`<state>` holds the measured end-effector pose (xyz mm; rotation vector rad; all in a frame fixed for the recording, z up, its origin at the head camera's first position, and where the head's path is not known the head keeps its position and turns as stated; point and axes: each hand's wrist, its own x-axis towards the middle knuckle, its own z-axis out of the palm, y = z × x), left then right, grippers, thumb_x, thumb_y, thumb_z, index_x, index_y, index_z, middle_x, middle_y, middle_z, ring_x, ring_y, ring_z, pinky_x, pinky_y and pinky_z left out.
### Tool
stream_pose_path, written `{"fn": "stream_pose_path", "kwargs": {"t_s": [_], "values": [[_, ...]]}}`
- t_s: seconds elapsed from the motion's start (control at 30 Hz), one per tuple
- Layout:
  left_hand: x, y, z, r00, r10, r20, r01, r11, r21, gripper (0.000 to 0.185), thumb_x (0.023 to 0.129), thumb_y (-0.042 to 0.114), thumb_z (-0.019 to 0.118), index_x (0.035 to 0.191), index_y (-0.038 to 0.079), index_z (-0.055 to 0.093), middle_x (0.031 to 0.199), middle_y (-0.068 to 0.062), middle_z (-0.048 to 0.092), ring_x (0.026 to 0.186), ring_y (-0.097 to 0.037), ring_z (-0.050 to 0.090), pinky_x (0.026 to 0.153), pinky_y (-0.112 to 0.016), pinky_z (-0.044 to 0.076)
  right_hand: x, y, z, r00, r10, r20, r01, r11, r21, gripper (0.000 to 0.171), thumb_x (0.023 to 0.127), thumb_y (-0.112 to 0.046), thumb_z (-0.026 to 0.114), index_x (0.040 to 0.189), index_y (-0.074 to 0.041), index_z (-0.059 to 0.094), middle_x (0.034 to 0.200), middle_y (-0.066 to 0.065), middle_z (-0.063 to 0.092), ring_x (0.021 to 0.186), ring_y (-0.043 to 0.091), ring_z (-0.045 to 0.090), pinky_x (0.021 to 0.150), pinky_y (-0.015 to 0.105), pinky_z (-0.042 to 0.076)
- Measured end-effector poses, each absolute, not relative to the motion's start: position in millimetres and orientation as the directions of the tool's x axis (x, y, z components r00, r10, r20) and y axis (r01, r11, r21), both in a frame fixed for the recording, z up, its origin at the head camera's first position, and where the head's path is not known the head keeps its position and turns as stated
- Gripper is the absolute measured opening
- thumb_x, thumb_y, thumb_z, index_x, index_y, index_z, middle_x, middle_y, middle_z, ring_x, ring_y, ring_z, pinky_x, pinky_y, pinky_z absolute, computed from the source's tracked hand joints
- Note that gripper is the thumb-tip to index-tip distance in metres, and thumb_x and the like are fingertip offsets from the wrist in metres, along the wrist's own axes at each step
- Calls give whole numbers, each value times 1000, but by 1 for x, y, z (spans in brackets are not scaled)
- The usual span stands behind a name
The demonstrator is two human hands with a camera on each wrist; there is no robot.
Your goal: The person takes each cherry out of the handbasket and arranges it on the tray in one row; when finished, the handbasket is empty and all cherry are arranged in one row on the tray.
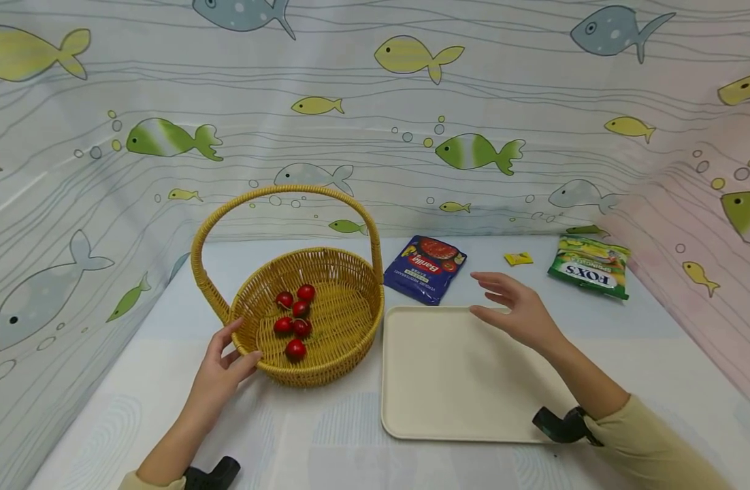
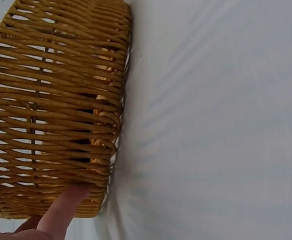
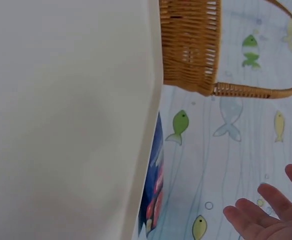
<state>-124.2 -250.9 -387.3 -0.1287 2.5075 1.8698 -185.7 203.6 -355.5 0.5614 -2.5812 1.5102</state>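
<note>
A woven yellow basket (image 1: 341,272) with a tall handle stands on the table's left half and holds several small red fruits (image 1: 295,320). My left hand (image 1: 224,364) rests against the basket's near left rim, thumb touching the weave (image 2: 56,125). A cream tray (image 1: 454,381) lies to the right of the basket. My right hand (image 1: 512,309) hovers open over the tray's far edge, fingers spread and holding nothing. In the right wrist view the tray (image 3: 66,115) fills the left side, with the basket (image 3: 191,45) beyond it.
A blue Barilla sauce pouch (image 1: 425,268) lies behind the tray. A green Fox's candy bag (image 1: 589,266) and a small yellow wrapped sweet (image 1: 518,258) lie at the back right. Fish-patterned curtains (image 1: 375,116) wall in the table on three sides.
</note>
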Motion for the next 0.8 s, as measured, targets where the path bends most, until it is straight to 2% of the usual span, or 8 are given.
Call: {"fn": "stream_pose_path", "kwargs": {"t_s": [0.2,0.47,0.8], "values": [[-125,-253,-389,-997,-52,-54,-66,288,955,72,94,14,56,148,9,10,149,-22,6,130,-43,27,80,-22,50,-190,187,-349,-925,-284,251,-357,429,-830,51,85,-19,70,131,-7,50,132,13,50,119,30,49,94,40,43],[-124,-253,-390,-998,-47,-50,-62,279,958,72,94,14,56,148,9,10,150,-22,4,130,-44,26,79,-20,50,-197,165,-344,-899,-332,285,-400,358,-844,53,83,-14,71,130,-4,50,130,13,52,117,29,50,96,43,42],[-125,-255,-390,-997,-45,-62,-72,270,960,72,94,14,56,149,10,9,150,-22,4,130,-43,26,79,-20,50,-202,137,-337,-862,-403,309,-440,288,-851,52,81,-12,72,129,-6,52,130,14,52,116,27,51,96,40,42]]}}
